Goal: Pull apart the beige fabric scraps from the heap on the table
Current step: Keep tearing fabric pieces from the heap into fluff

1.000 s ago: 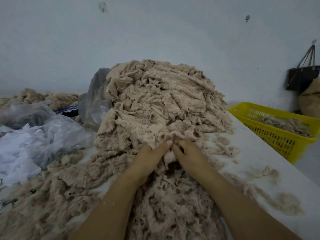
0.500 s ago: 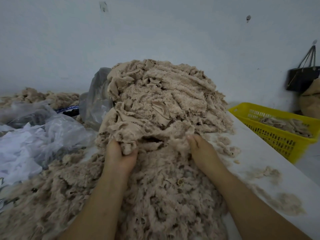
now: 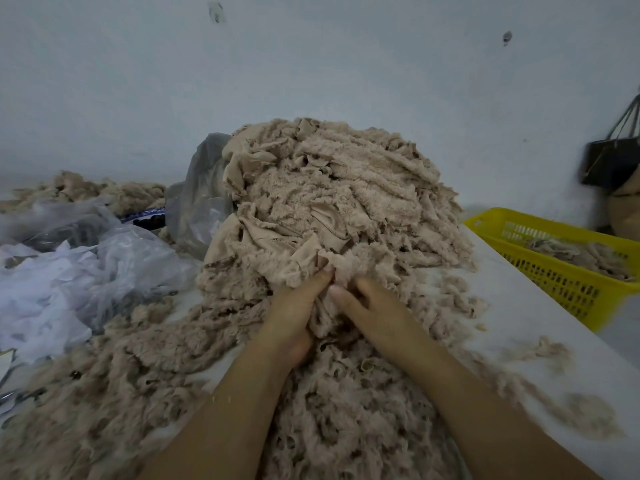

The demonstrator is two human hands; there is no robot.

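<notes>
**Q:** Grip status?

**A:** Left grip [image 3: 294,317] and right grip [image 3: 374,313] sit thumb to thumb at the foot of the heap [image 3: 329,202]. Both are clenched on one scrap [image 3: 320,315]. Fingertips are buried in the pile, so exact finger lay: n/a.

**Q:** Matl. behaviour?

**A:** Est.: light, soft, limp. Plush face, smooth backing. Not fragile, not slippery. Fibres likely snag on neighbouring pcs, so expect drag and shedding, not weight.

**Q:** Where to take hold?

**A:** Rec.: pinch a backing edge or fold, not the fluff, which prob. comes away as lint. Pull sideways and low, or the heap above may slump fwd.

**Q:** Surroundings?

**A:** Heap rests mid-surface [image 3: 519,306]. Loose fluff [image 3: 138,375] is spread on the near side. Plastic bags [image 3: 86,271] lie to the left. The yellow basket [image 3: 561,285], just beside the right edge, holds some scraps.
</notes>
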